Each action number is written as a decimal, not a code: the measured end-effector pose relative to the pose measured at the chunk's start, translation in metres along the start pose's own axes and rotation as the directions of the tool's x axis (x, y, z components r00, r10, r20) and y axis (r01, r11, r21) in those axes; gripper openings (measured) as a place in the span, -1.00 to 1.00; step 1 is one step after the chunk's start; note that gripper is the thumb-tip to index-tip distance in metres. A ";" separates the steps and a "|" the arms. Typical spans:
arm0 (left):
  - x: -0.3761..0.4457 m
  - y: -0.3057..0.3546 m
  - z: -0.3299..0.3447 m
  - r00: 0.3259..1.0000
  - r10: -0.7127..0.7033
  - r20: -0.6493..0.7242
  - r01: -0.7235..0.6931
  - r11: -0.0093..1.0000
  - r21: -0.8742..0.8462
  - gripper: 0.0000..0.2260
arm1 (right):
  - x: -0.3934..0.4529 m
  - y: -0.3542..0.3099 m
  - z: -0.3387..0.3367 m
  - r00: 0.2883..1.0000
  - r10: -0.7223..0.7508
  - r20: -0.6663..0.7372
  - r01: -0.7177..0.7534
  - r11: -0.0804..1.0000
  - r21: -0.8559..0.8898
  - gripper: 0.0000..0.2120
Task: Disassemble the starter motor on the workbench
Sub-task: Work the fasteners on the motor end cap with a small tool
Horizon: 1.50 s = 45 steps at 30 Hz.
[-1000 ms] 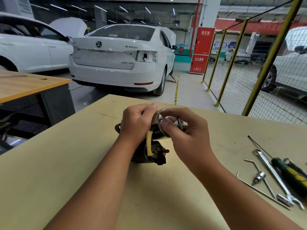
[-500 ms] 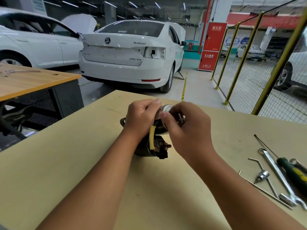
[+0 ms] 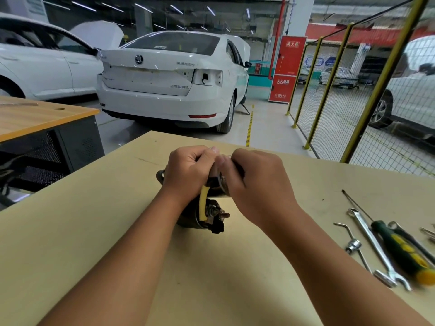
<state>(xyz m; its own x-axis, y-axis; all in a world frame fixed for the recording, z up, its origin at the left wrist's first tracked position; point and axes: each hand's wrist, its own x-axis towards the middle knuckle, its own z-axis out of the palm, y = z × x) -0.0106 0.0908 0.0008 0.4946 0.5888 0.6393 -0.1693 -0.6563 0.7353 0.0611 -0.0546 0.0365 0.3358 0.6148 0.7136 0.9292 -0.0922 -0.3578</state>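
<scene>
Gripping the starter motor (image 3: 200,215) at workbench (image 3: 70,231) centre, left hand (image 3: 188,170) and right hand (image 3: 256,184) both curl around its 12 o'clock end; long axis runs 12-to-6.

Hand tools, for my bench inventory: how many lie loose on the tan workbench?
4, perhaps more past the right edge: green-and-yellow screwdriver, silver combination wrench, bent socket wrench, and a thin metal rod farthest back.

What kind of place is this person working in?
Most likely a car repair or training workshop: white cars parked indoors, one missing a tail light, a workbench with a wrench and a screwdriver, and yellow mesh fencing.
</scene>
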 end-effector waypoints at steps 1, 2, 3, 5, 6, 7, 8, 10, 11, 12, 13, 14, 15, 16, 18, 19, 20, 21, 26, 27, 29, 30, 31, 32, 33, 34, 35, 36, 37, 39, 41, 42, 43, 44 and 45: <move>0.000 0.000 0.000 1.000 -0.004 -0.003 0.004 1.000 -0.009 -0.57 | 0.000 0.000 0.000 1.000 0.000 0.012 0.000 1.000 0.005 -0.59; 0.000 0.000 -0.001 1.000 -0.008 -0.005 0.008 1.000 -0.017 -0.56 | 0.000 -0.001 0.000 1.000 -0.005 0.023 0.005 1.000 0.005 -0.60; 0.000 0.000 -0.001 1.000 -0.013 -0.005 0.012 1.000 -0.024 -0.56 | 0.000 -0.003 0.000 0.999 -0.013 0.033 0.013 1.000 -0.003 -0.61; 0.000 0.000 -0.002 1.000 -0.021 -0.004 0.021 0.999 -0.038 -0.57 | -0.001 -0.005 0.001 0.998 -0.027 0.049 0.028 0.999 -0.028 -0.66; 0.000 -0.001 -0.003 1.000 -0.023 -0.008 0.023 0.999 -0.042 -0.56 | -0.002 -0.006 0.001 0.998 -0.033 0.051 0.034 0.999 -0.032 -0.70; 0.000 -0.001 -0.003 1.000 -0.025 -0.013 0.024 0.999 -0.047 -0.55 | -0.002 -0.006 0.001 0.998 -0.037 0.047 0.038 0.999 -0.019 -0.74; 0.000 0.000 -0.004 1.000 -0.023 -0.018 0.022 0.998 -0.055 -0.54 | -0.002 -0.007 0.001 0.998 -0.040 0.040 0.040 0.999 0.008 -0.79; 0.001 0.001 -0.005 0.999 -0.019 -0.027 0.017 0.997 -0.071 -0.53 | -0.002 -0.008 0.000 0.999 -0.034 0.037 0.032 0.998 0.063 -0.86; 0.001 0.002 -0.005 0.999 -0.024 -0.035 0.022 0.997 -0.076 -0.53 | -0.001 -0.009 0.000 0.999 -0.028 0.031 0.025 0.997 0.078 -0.88; 0.001 0.002 -0.006 0.999 -0.033 -0.042 0.029 0.996 -0.081 -0.53 | -0.001 -0.009 0.000 1.000 -0.017 0.018 0.015 0.996 0.086 -0.87; 0.000 0.002 -0.006 0.998 -0.041 -0.045 0.037 0.996 -0.086 -0.54 | -0.001 -0.010 0.000 1.000 0.002 0.005 -0.002 0.996 0.086 -0.84; 0.000 0.002 -0.006 0.998 -0.048 -0.042 0.044 0.995 -0.092 -0.55 | -0.001 -0.010 0.000 1.000 0.023 -0.003 -0.023 0.997 0.080 -0.79; -0.001 0.002 -0.006 0.998 -0.053 -0.040 0.049 0.994 -0.094 -0.55 | -0.001 -0.010 0.000 0.999 0.040 -0.001 -0.039 0.997 0.073 -0.76; -0.001 0.002 -0.006 0.998 -0.057 -0.040 0.053 0.994 -0.096 -0.55 | 0.000 -0.010 0.000 0.999 0.044 0.009 -0.045 0.997 0.068 -0.75; -0.002 0.003 -0.006 0.997 -0.059 -0.042 0.054 0.994 -0.100 -0.54 | 0.001 -0.009 -0.001 0.999 0.035 0.032 -0.038 0.997 0.074 -0.80; -0.001 0.004 -0.006 0.998 -0.054 -0.042 0.050 0.994 -0.097 -0.53 | 0.001 -0.009 -0.001 0.999 0.031 0.042 -0.034 0.996 0.080 -0.84; -0.001 0.004 -0.006 0.998 -0.048 -0.044 0.044 0.995 -0.091 -0.52 | 0.001 -0.010 -0.001 0.998 0.028 0.051 -0.032 0.996 0.086 -0.89; -0.001 0.004 -0.006 0.998 -0.040 -0.047 0.036 0.996 -0.084 -0.52 | 0.001 -0.010 -0.001 0.998 0.027 0.056 -0.032 0.995 0.095 -0.91; -0.001 0.000 -0.007 0.998 -0.032 -0.055 0.028 0.997 -0.072 -0.53 | 0.000 -0.012 0.001 0.992 0.121 -0.031 -0.118 0.988 0.097 -0.74; -0.001 0.000 -0.007 0.998 -0.029 -0.062 0.025 0.997 -0.069 -0.52 | 0.000 -0.013 0.002 0.991 0.134 -0.027 -0.132 0.988 0.086 -0.72; -0.001 0.001 -0.006 0.998 -0.038 -0.059 0.033 0.997 -0.074 -0.51 | 0.000 -0.014 0.004 0.993 0.115 -0.008 -0.114 0.990 0.086 -0.74; -0.001 0.001 -0.006 0.998 -0.045 -0.052 0.040 0.996 -0.081 -0.52 | -0.001 -0.015 0.004 0.995 0.097 -0.001 -0.096 0.991 0.093 -0.77; -0.001 0.002 -0.006 0.998 -0.048 -0.048 0.044 0.995 -0.085 -0.53 | -0.001 -0.014 0.004 0.997 0.080 0.004 -0.080 0.992 0.102 -0.81; -0.001 0.002 -0.006 0.998 -0.049 -0.049 0.045 0.995 -0.085 -0.54 | -0.001 -0.013 0.004 0.998 0.065 0.005 -0.065 0.992 0.113 -0.86; -0.001 0.001 -0.006 0.998 -0.050 -0.048 0.046 0.995 -0.084 -0.54 | -0.001 -0.012 0.005 0.999 0.053 0.003 -0.053 0.991 0.127 -0.91; -0.001 0.001 -0.006 0.998 -0.049 -0.044 0.045 0.995 -0.087 -0.54 | -0.002 -0.011 0.005 0.999 0.044 -0.001 -0.043 0.988 0.146 -0.95; -0.002 0.002 -0.006 0.998 -0.046 -0.041 0.042 0.995 -0.092 -0.54 | -0.002 -0.010 0.006 0.999 0.039 -0.010 -0.037 0.984 0.173 -0.96; -0.002 0.002 -0.006 0.998 -0.044 -0.038 0.040 0.994 -0.102 -0.54 | -0.003 -0.010 0.008 0.999 0.041 -0.026 -0.035 0.977 0.209 -0.95; -0.002 0.002 -0.006 0.998 -0.048 -0.034 0.044 0.992 -0.115 -0.54 | -0.004 -0.009 0.010 0.997 0.053 -0.048 -0.040 0.968 0.248 -0.93; -0.001 0.000 -0.006 0.997 -0.071 -0.035 0.066 0.989 -0.131 -0.56 | -0.008 -0.008 0.015 0.987 0.118 -0.111 -0.076 0.943 0.325 -0.85; 0.001 -0.001 -0.005 0.993 -0.097 -0.064 0.089 0.989 -0.120 -0.57 | -0.011 -0.007 0.022 0.965 0.216 -0.152 -0.141 0.909 0.393 -0.81; 0.002 0.000 -0.002 0.990 -0.110 -0.083 0.100 0.989 -0.109 -0.57 | -0.013 -0.006 0.025 0.950 0.264 -0.167 -0.171 0.887 0.428 -0.80; 0.003 0.000 0.001 0.988 -0.120 -0.098 0.111 0.989 -0.097 -0.56 | -0.015 -0.005 0.027 0.934 0.307 -0.185 -0.192 0.865 0.463 -0.80; 0.004 0.001 0.005 0.986 -0.127 -0.108 0.119 0.989 -0.084 -0.57 | -0.017 -0.004 0.029 0.917 0.342 -0.205 -0.207 0.847 0.490 -0.80; 0.005 0.001 0.008 0.984 -0.133 -0.115 0.125 0.989 -0.074 -0.57 | -0.018 -0.002 0.031 0.903 0.366 -0.227 -0.212 0.837 0.505 -0.80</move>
<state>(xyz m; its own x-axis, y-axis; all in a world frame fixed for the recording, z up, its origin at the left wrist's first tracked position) -0.0015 0.0888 0.0027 0.4115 0.7210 0.5576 -0.1689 -0.5409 0.8240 0.0481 -0.0412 0.0061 0.6779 0.3438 0.6498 0.6284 0.1878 -0.7549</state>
